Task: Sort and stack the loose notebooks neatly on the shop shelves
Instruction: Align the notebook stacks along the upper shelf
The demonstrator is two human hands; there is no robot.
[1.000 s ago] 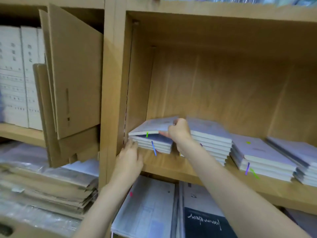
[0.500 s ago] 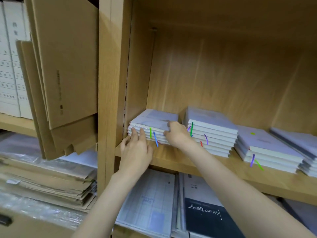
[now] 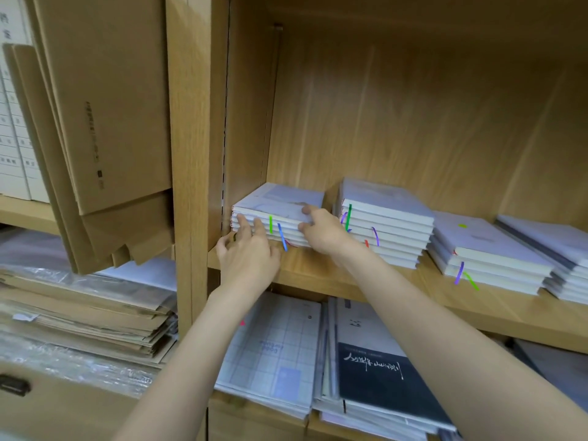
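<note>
Here the small stack of notebooks (image 3: 276,218) sits at the left end of the shelf (image 3: 318,275). The left hand (image 3: 248,259) presses flat fingers on its front; the right hand (image 3: 321,230) pinches its corner. The covers look slippery and light, so hold both sides.

At frame centre, the leftmost notebook stack (image 3: 276,214) on the wooden shelf (image 3: 397,291) is contacted by the left hand (image 3: 249,259) at its front edge and gripped by the right hand (image 3: 321,229) at its right corner.

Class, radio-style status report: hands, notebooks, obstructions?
Left hand presses leftmost notebook stack front. Right hand grips its right corner. Nothing blocking.
</note>
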